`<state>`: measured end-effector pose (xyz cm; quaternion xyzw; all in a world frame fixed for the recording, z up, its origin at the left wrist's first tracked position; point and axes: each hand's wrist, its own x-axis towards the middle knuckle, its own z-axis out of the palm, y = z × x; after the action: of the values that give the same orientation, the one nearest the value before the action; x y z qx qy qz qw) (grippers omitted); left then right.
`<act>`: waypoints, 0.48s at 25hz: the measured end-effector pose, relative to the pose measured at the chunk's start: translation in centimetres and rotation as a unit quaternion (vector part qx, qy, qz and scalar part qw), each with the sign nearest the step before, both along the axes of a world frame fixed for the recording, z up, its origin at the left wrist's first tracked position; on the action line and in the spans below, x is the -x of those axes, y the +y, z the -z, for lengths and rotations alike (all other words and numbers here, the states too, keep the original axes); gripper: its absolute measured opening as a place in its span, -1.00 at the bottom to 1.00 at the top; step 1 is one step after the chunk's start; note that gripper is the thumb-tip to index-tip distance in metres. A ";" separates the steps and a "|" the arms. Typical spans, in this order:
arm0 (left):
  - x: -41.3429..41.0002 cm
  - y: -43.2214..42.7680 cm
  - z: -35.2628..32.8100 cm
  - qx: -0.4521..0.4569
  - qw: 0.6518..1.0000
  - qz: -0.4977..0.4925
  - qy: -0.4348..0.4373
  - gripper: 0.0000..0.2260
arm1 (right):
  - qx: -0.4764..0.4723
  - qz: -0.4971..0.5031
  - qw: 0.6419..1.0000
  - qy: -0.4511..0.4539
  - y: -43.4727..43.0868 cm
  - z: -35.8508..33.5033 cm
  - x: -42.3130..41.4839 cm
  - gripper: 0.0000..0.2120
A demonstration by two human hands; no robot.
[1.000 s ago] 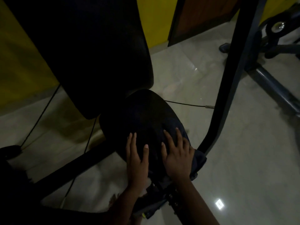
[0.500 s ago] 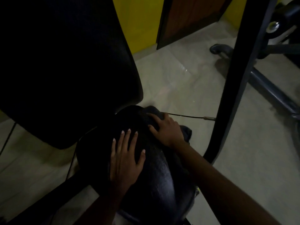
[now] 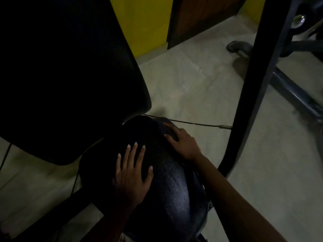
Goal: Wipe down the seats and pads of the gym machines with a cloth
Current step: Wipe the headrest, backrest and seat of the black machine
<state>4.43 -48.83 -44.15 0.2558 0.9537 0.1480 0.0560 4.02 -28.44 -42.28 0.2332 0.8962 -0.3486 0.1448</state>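
Over pale floor [image 3: 192, 84], by yellow wall [image 3: 143, 23], seat [image 3: 171, 189] sits below backrest pad [image 3: 70, 75]. L hand [image 3: 132, 173] lies flat on it, fingers straight; R hand [image 3: 182, 143], fingers relaxed, presses cloth [image 3: 161, 124] at seat's far edge.

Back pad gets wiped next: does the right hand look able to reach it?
Likely yes: the right hand, on the cloth atop the seat, has nothing between it and the back pad.

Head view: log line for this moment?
phase: wiping seat | left hand: flat on seat | right hand: presses cloth on seat's far edge
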 end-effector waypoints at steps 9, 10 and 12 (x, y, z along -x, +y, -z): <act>-0.2 -0.1 0.0 0.017 1.000 -0.005 -0.003 -0.46 | -0.030 0.037 0.998 -0.050 -1.3 -1.5 -2.0 -0.54; -0.1 0.0 0.1 0.015 1.000 -0.006 -0.001 -0.46 | -0.032 0.018 0.998 -0.051 -1.0 -1.1 -0.1 -0.54; -0.2 -0.2 0.3 0.016 1.000 -0.004 0.009 -0.46 | -0.029 0.030 0.998 -0.046 -0.8 -0.2 0.3 -0.54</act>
<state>4.64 -48.98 -44.50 0.2527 0.9573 0.1306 0.0513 3.69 -29.19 -42.04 0.2794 0.8910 -0.3157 0.1683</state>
